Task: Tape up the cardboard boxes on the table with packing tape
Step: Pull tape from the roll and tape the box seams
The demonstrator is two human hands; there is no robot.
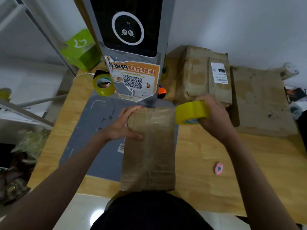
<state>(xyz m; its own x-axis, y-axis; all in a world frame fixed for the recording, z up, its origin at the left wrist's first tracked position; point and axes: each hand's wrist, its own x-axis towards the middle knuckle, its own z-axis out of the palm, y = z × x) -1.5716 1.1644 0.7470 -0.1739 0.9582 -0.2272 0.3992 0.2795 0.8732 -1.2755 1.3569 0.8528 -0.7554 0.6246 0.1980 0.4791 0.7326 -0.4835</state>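
Observation:
A long brown cardboard box (pixel 149 151) lies lengthwise in front of me on the wooden table (pixel 216 188), partly on a grey mat (pixel 98 130). My left hand (pixel 123 125) presses on the box's far left corner, fingers wrapped over the edge. My right hand (pixel 214 117) grips a yellow roll of packing tape (pixel 191 112) at the box's far right corner. Clear tape runs along the box's top seam.
Two more cardboard boxes stand at the back right: one with a white label (pixel 204 77) and a larger flat one (pixel 260 100). A second yellow tape roll (pixel 103 85) sits back left beside a grey kiosk with a QR poster (pixel 132 80). A pink round item (pixel 219 168) lies on the right.

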